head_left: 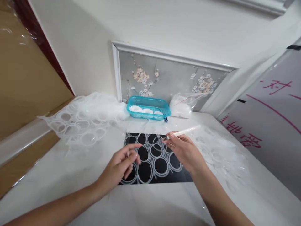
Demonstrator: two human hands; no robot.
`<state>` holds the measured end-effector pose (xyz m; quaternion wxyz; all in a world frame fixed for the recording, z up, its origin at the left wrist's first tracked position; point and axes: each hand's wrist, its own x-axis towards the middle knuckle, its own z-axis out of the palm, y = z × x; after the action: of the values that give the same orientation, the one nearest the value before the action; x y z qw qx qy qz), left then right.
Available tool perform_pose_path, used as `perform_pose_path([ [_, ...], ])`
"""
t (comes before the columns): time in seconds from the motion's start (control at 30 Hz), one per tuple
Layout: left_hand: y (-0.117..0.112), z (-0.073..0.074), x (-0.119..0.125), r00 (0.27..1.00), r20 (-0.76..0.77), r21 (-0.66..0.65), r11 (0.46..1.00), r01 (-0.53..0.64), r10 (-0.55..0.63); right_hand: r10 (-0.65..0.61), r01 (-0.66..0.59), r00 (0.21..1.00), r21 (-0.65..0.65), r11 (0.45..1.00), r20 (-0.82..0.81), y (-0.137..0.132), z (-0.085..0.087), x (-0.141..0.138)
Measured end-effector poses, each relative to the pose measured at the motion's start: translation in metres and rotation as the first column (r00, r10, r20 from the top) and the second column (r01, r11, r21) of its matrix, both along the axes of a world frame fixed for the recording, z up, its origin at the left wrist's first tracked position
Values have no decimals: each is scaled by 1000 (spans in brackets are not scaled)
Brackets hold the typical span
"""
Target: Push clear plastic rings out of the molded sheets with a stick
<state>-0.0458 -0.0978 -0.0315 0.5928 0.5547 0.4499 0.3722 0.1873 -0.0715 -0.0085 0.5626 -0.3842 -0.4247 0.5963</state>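
My right hand (182, 150) is closed around a thin white pen-like tool (185, 131), its tip pointing at a clear plastic sheet with punched-out circles (150, 158) lying on a black mat (172, 177). My left hand (122, 163) hovers over the left side of that sheet, fingers loosely curled and apart, holding nothing that I can see. A teal plastic basket (148, 108) with white round pieces stands behind the mat.
A heap of punched clear plastic sheets (82, 117) lies at the back left. More plastic scraps (221, 153) lie on the right. A clear bag of white pieces (180, 106) sits beside the basket. A framed flower picture (169, 78) leans on the wall.
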Motion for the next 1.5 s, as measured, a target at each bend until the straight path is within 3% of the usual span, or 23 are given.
perform_pose_path([
  [0.07, 9, 23, 8, 998, 36, 82, 995, -58, 56, 120, -120, 993, -4, 993, -17, -8, 18, 6],
  [0.13, 16, 42, 20, 998, 59, 140, 990, -35, 27, 234, -234, 972, 17, 972, 16, -9, 30, 11],
  [0.27, 25, 55, 43, 978, 133, 125, 981, 146, -163, 290, -293, 956, 69, 954, 45, 4, 29, 14],
  [0.4, 33, 41, 52, 970, 165, -35, 981, 188, -180, 143, -145, 988, 39, 989, 51, 23, -8, 19],
  [0.47, 37, 27, 49, 980, 163, -124, 983, 136, -115, 55, -58, 984, 15, 998, 167, 27, -33, 22],
  [0.53, 41, 10, 44, 989, 144, -174, 984, 50, -25, 18, -22, 932, 6, 1000, 361, 25, -59, 23],
  [0.6, 43, -10, 38, 997, 75, -146, 989, -12, 23, 5, -17, 855, 18, 1000, 518, 19, -78, 22],
  [0.67, 44, -30, 33, 995, -98, 33, 999, 11, -7, -6, -24, 809, 43, 999, 588, 14, -89, 21],
  [0.73, 42, -48, 30, 937, -346, 319, 933, 168, -50, -12, -39, 782, 68, 997, 623, 10, -92, 19],
  [0.8, 39, -61, 29, 834, -552, 538, 760, 365, -10, -12, -62, 755, 89, 994, 656, 9, -91, 18],
  [0.87, 36, -68, 30, 749, -659, 624, 603, 497, 64, -28, -66, 734, 113, 991, 678, 9, -90, 17],
  [0.93, 34, -72, 31, 689, -715, 633, 523, 571, 114, -53, -68, 716, 145, 987, 696, 9, -91, 17],
  [1.3, 34, -64, 34, 571, -814, 554, 435, 710, 105, -132, -84, 637, 239, 967, 759, 8, -92, 18],
  [1.4, 33, -64, 36, 551, -826, 547, 411, 730, 121, -193, -178, 546, 338, 924, 815, 1, -93, 20],
  [1.5, 30, -65, 36, 509, -849, 517, 418, 747, 141, -309, -338, 393, 449, 827, 866, -11, -99, 17],
])
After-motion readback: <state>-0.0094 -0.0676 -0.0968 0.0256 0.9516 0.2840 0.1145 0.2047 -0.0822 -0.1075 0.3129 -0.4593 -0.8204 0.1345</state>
